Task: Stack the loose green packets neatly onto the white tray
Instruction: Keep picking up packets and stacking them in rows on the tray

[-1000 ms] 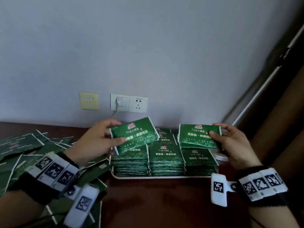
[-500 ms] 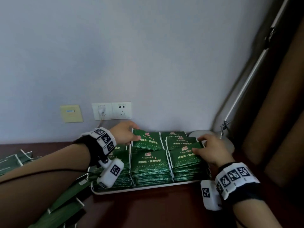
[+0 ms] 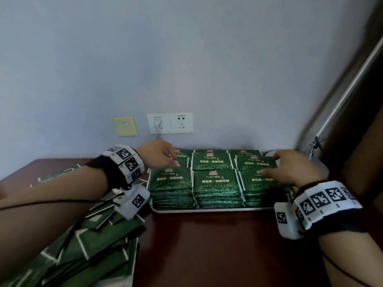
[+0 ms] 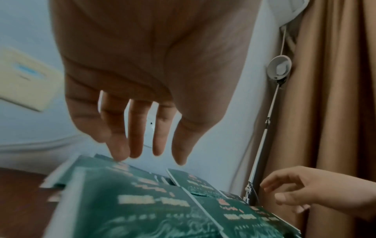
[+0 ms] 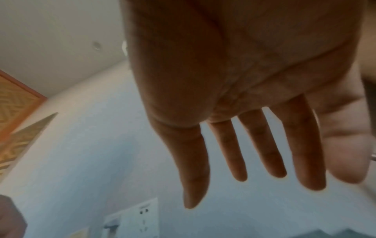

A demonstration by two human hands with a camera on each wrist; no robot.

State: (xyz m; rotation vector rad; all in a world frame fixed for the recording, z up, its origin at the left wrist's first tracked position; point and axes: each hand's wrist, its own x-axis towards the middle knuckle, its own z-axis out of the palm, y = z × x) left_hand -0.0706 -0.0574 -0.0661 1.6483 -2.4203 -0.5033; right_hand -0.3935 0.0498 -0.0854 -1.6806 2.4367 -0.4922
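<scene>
A white tray (image 3: pixel 207 210) on the dark wooden table carries green packets (image 3: pixel 215 181) stacked in two rows of three. My left hand (image 3: pixel 172 160) hovers over the back-left stack with straight fingers, its fingertips (image 4: pixel 120 154) at the top packet (image 4: pixel 130 199). My right hand (image 3: pixel 269 165) reaches over the right-hand stacks (image 3: pixel 255 162), fingers spread, thumb resting on the front one. Neither hand holds anything; the right wrist view shows an empty right hand (image 5: pixel 244 185). A heap of loose green packets (image 3: pixel 87 245) lies left of the tray under my left forearm.
The wall right behind the tray has a double socket (image 3: pixel 170 123) with a plug in it and a yellowish plate (image 3: pixel 125 126). A round silver base (image 3: pixel 319 166) with a slanted rod and a brown curtain (image 4: pixel 335 112) stand at the right. Bare tabletop (image 3: pixel 217 245) lies before the tray.
Both hands brought a packet each from above the tray down onto the stacks and let go. Their fingers have straightened, and the packets now lie on the stacks.
</scene>
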